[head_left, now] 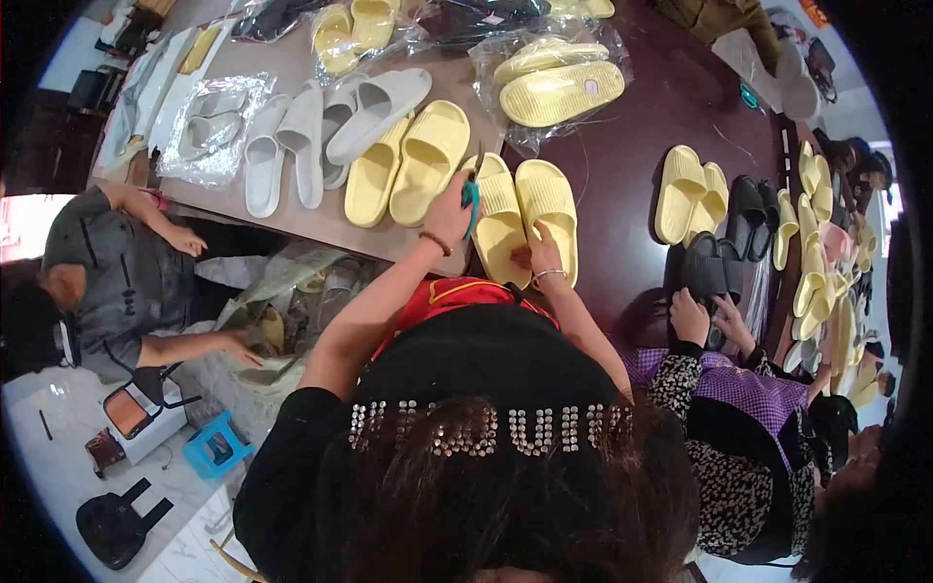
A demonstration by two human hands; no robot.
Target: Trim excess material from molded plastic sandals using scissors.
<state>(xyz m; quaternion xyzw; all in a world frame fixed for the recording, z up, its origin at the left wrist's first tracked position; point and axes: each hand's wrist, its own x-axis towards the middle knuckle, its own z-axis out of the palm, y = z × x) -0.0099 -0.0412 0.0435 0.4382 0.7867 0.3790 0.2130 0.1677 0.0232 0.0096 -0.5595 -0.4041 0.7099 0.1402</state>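
Observation:
A pair of yellow slippers lies at the table's near edge in front of me, a left slipper [499,219] and a right slipper [547,188], toes pointing away. My left hand [448,216] is closed around scissors [470,199] with teal handles, the blades pointing up beside the left slipper's toe. With bent fingers, my right hand [546,255] grips the right slipper's inner edge near the heel; some fingertips are hidden between the two slippers. Just left of the scissors rests another yellow pair [429,160], partly under a grey slipper [377,115].
More grey slippers [262,167] and a bagged grey pair [212,126] lie to the left. Bagged yellow slippers [562,94] lie at the back. At right, a co-worker's hands [692,319] touch black slippers [707,267]; another person [131,262] reaches into a plastic-lined container at left.

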